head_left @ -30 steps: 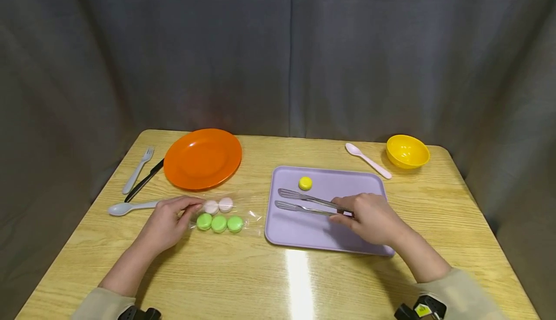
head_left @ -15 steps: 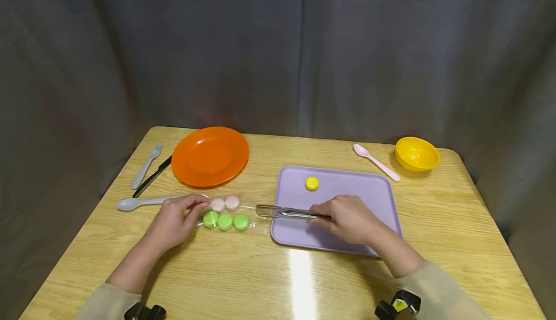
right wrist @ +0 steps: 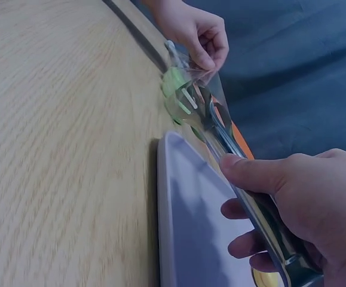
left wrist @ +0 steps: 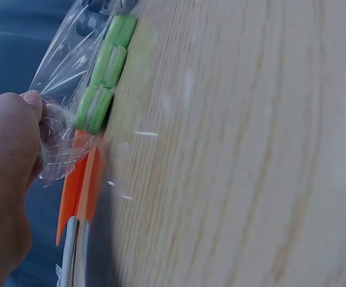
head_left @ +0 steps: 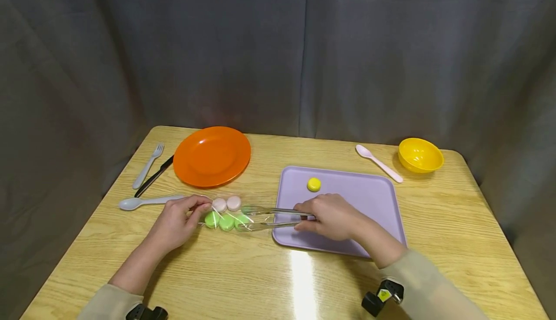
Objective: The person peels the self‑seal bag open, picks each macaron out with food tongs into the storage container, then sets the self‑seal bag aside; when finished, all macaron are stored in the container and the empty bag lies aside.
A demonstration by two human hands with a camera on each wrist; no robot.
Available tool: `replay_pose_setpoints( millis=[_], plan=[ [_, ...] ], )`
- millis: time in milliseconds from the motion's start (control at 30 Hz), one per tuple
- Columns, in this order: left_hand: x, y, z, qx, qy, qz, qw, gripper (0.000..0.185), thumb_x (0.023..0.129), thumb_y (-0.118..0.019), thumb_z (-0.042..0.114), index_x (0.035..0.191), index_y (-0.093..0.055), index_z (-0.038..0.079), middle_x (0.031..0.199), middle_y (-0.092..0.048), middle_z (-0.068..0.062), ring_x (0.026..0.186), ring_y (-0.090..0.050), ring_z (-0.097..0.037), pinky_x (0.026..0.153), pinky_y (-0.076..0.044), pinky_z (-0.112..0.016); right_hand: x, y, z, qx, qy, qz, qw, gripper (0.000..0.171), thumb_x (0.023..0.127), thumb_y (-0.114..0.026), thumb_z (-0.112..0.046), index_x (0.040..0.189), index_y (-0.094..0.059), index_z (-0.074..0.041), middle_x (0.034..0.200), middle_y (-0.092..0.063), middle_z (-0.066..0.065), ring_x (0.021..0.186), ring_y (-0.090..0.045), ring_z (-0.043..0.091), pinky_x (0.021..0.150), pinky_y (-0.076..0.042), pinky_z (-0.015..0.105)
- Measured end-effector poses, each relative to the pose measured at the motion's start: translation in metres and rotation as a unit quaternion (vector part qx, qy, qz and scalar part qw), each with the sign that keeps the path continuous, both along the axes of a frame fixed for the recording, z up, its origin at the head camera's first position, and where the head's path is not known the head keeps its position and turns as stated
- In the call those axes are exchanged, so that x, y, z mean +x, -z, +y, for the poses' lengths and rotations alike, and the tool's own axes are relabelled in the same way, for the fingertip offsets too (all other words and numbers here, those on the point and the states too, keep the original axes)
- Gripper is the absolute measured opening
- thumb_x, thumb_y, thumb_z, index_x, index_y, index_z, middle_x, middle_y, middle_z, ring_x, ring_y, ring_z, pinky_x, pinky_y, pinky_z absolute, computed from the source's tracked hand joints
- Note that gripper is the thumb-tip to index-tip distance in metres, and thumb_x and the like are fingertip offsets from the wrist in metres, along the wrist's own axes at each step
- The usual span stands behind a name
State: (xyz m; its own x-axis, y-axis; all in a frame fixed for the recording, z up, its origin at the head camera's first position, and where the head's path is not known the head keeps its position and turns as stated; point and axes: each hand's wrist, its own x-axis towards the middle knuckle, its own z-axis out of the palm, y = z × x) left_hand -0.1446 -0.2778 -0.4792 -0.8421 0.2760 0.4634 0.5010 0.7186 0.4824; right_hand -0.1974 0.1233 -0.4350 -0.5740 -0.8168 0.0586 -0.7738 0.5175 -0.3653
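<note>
Gripping the metal tongs [head_left: 271,217] by their handle end, my right hand [head_left: 332,216] reaches their spread tips into the open mouth of the clear plastic bag [head_left: 230,212], while my left hand [head_left: 178,221] pinches the bag's far end flat against the pale wooden table [head_left: 278,281]. Largest of what lies about the work are the lavender plastic tray [head_left: 373,199], over whose near left corner my right hand hangs, and the round orange plate [head_left: 212,156] behind the bag. Inside the bag sit three green macarons [head_left: 226,221] in a row and two pink macarons [head_left: 227,204] just behind them; one small yellow macaron [head_left: 313,184] already rests on the tray.

From the right wrist view, the tong tips [right wrist: 190,98] straddle the nearest green macaron, apart and not yet closed on it, as far as I can judge through the crinkled film. To do this well, I would keep the left pinch firm so the bag cannot slide, close the tongs gently on the shell's flat faces rather than its rim, and draw straight back towards the tray without snagging plastic.
</note>
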Motion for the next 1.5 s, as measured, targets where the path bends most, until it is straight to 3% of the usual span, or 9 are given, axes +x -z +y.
replay_pose_setpoints(
  millis=[333,667,1033,1333,1500],
  plan=[
    [0.001,0.000,0.001,0.004,0.001,-0.008,1.0000,0.011,0.098,-0.075,0.002,0.106,-0.078,0.008,0.098,-0.078,0.003,0.086,-0.071,-0.011,0.073,-0.062,-0.042,0.003,0.005,-0.013,0.000,-0.011,0.026,1.000,0.022,0.099,-0.077,-0.038,0.089,-0.063,-0.025,0.072,-0.055,-0.019,0.063,-0.050,0.005,0.056,-0.046,0.034],
    [0.002,0.000,0.001,-0.003,0.002,-0.003,1.0000,0.009,0.098,-0.076,0.003,0.105,-0.078,0.008,0.098,-0.078,0.003,0.088,-0.072,-0.013,0.075,-0.062,-0.042,0.008,0.001,0.000,-0.007,0.015,0.030,0.999,0.019,0.099,-0.078,-0.038,0.091,-0.066,-0.026,0.070,-0.054,-0.021,0.059,-0.047,0.002,0.058,-0.045,0.034],
    [0.002,0.000,-0.001,-0.004,0.000,-0.016,0.9999,0.009,0.100,-0.075,0.008,0.108,-0.078,0.011,0.098,-0.078,0.004,0.090,-0.072,-0.011,0.077,-0.062,-0.042,0.013,-0.018,0.047,-0.020,0.070,0.046,0.996,0.021,0.098,-0.079,-0.036,0.089,-0.063,-0.025,0.068,-0.045,-0.017,0.059,-0.042,0.003,0.053,-0.035,0.029],
    [0.000,-0.004,-0.003,-0.012,0.012,-0.006,0.9998,0.015,0.095,-0.080,0.004,0.108,-0.080,0.012,0.103,-0.077,0.010,0.095,-0.073,-0.013,0.084,-0.059,-0.030,0.017,-0.025,0.103,-0.036,0.128,0.047,0.990,0.011,0.097,-0.080,-0.033,0.103,-0.073,-0.027,0.071,-0.052,-0.022,0.060,-0.045,0.000,0.050,-0.035,0.025],
    [-0.002,-0.010,-0.004,-0.021,0.032,-0.002,0.9993,0.017,0.094,-0.081,0.004,0.108,-0.080,0.013,0.105,-0.077,0.010,0.098,-0.074,-0.016,0.087,-0.059,-0.036,0.019,-0.027,0.129,-0.025,0.160,0.051,0.986,0.011,0.097,-0.080,-0.034,0.097,-0.070,-0.029,0.069,-0.047,-0.021,0.059,-0.043,0.001,0.050,-0.032,0.026]
  ],
)
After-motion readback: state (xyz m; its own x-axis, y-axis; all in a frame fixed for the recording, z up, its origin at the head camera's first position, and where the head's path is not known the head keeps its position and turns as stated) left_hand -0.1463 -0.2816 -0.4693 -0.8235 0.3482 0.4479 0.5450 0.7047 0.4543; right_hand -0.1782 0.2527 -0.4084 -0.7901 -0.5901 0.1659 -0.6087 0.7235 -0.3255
